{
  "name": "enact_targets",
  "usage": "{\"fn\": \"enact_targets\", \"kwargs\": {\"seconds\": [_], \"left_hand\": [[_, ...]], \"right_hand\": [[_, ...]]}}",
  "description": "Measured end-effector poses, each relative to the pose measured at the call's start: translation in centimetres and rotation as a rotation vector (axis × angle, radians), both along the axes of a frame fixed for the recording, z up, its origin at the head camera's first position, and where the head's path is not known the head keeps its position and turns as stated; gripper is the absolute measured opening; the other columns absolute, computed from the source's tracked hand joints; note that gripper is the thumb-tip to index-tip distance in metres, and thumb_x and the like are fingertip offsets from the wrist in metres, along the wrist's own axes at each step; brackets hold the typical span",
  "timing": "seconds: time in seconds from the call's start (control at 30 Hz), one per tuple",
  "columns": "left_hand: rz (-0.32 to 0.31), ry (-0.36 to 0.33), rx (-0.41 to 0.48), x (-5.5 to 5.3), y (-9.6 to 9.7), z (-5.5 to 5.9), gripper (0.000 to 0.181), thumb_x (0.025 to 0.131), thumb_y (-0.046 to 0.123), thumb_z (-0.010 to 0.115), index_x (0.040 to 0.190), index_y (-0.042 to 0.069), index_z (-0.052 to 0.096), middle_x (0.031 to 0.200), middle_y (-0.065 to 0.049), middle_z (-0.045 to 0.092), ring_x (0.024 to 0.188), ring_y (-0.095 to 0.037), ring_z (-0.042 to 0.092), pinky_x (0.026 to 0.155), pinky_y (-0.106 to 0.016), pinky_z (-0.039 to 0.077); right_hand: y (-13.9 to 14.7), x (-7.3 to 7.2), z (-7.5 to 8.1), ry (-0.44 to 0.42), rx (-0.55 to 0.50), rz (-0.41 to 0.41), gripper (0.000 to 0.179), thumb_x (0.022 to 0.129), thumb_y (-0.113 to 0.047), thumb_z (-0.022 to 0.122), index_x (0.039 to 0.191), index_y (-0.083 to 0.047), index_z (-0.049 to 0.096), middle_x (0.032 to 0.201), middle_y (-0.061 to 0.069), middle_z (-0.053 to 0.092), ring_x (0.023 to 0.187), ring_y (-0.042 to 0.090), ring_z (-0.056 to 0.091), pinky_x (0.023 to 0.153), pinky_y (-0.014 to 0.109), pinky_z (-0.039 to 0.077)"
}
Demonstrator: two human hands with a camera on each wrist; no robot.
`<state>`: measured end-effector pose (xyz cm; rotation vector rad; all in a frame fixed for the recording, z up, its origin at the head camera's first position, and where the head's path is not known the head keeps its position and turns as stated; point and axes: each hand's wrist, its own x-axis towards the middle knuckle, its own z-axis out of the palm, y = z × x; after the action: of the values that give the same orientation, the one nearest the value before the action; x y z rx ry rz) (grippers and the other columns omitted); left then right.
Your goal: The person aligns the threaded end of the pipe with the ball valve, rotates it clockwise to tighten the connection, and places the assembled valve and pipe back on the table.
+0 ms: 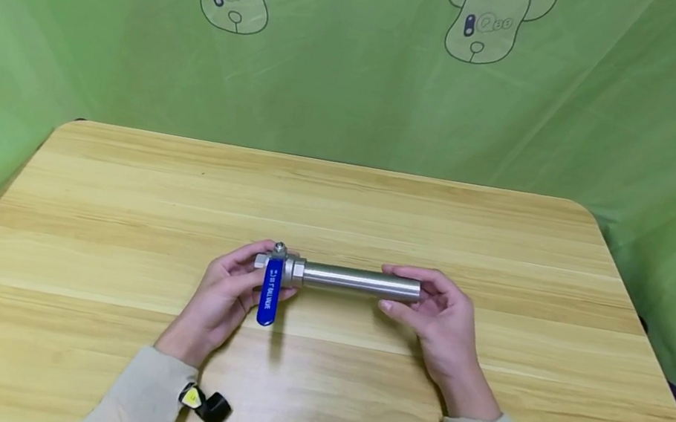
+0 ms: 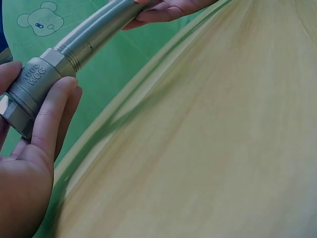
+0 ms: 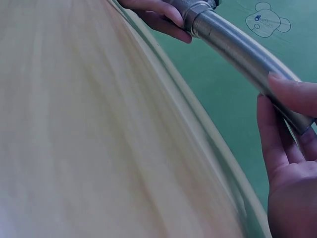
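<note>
A metal ball valve (image 1: 293,270) with a blue lever handle (image 1: 270,293) is joined to a straight steel pipe (image 1: 359,281). My left hand (image 1: 225,293) grips the valve body around its hex end, and the lever points toward me. At the pipe's other end, my right hand (image 1: 444,320) holds the tube between thumb and fingers. Raised lettering shows on the valve body (image 2: 37,77) in the left wrist view. Threads appear where the pipe enters the valve. Both hands hold the assembly level above the table, its shadow falling below.
A wood-grain table (image 1: 339,204) with rounded far corners spreads under the hands. Behind it hangs a green cloth (image 1: 345,92) printed with bear outlines. Small black camera mounts (image 1: 215,409) sit at both wrists, over light sleeves (image 1: 136,394).
</note>
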<state>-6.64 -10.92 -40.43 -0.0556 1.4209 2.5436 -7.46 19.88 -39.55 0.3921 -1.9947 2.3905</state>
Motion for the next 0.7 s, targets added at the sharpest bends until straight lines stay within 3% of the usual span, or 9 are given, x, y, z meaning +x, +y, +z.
{"fn": "enact_targets", "kwargs": {"seconds": [0.1, 0.7], "left_hand": [[-0.008, 0.001, -0.003, 0.01, -0.01, 0.02, 0.037, 0.103, -0.005, 0.059, 0.117, 0.024, 0.076, 0.131, -0.002, 0.078, 0.116, -0.02, 0.077, 0.104, -0.044, 0.066], [-0.018, 0.005, -0.004, 0.05, 0.03, 0.09, 0.038, 0.103, -0.007, 0.057, 0.115, 0.024, 0.076, 0.128, 0.002, 0.079, 0.115, -0.019, 0.077, 0.104, -0.044, 0.066]], "right_hand": [[0.03, 0.02, 0.05, -0.033, 0.021, -0.029, 0.049, 0.076, 0.026, 0.078, 0.119, 0.003, 0.074, 0.118, 0.001, 0.082, 0.11, 0.016, 0.077, 0.099, 0.027, 0.066], [0.03, -0.06, 0.24, -0.128, 0.108, -0.1, 0.037, 0.085, 0.011, 0.082, 0.12, -0.001, 0.076, 0.104, -0.003, 0.081, 0.094, 0.008, 0.077, 0.087, 0.023, 0.069]]}}
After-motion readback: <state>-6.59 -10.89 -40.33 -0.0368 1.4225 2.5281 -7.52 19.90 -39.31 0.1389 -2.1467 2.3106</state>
